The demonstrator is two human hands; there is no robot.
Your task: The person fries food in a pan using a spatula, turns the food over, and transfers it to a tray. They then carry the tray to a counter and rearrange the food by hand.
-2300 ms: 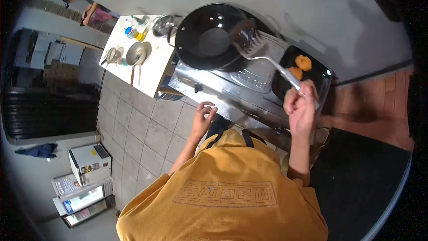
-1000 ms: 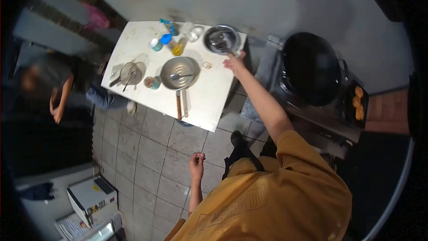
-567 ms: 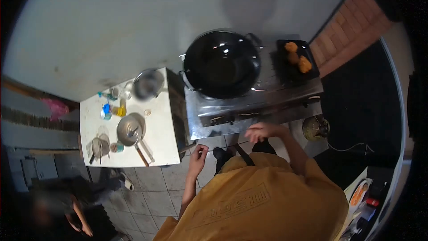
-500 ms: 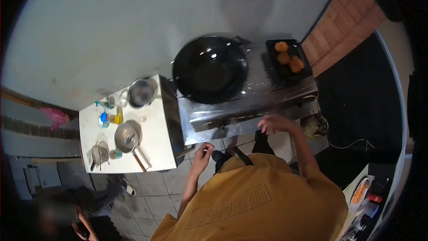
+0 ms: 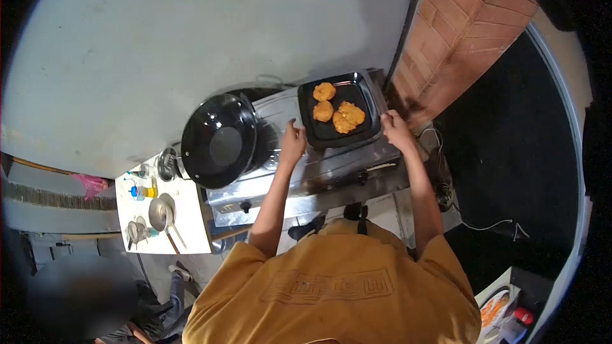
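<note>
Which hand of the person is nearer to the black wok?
Left. The left hand is at the black tray's left edge, the side toward the wok; the right hand is at its right edge, farther away.

Steel stove (image 5: 319,175) set against the pale wall, bearing a black wok (image 5: 218,146) at the left end and a black tray (image 5: 368,99) at the right, near the brick corner. Three orange fried pieces (image 5: 347,116) lying in the tray. Just beside the stove's left end, a white desk (image 5: 193,234) carrying a small steel pot (image 5: 167,162), bottles (image 5: 143,190), a long-handled pan (image 5: 159,213) and a strainer (image 5: 135,230).
</note>
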